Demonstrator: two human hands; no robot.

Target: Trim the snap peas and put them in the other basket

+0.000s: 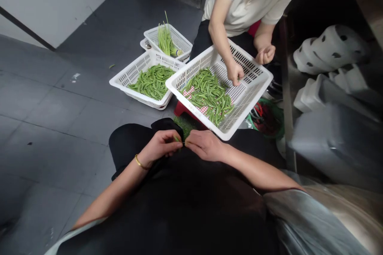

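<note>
Two hands nearly meet: the left hand (161,143) pinches a green pod (176,138); the right hand (206,144), fingertips together, sits just beside the pod's end, any grip hidden. From there, a white basket (194,105) of loose pods (206,91) lies at one o'clock, a second basket (131,71) at eleven, stalks (166,40) at twelve. A co-worker's hand (235,73) enters the first basket.

I'm counting three uppermost white baskets (196,107), two heaps of green pods (209,93), one bundle of long stalks (166,40), one gold bracelet (138,162), the near person's (191,199) left hand (163,143) and right hand (206,144), plus two more hands (235,73) on a co-worker (241,12).
</note>
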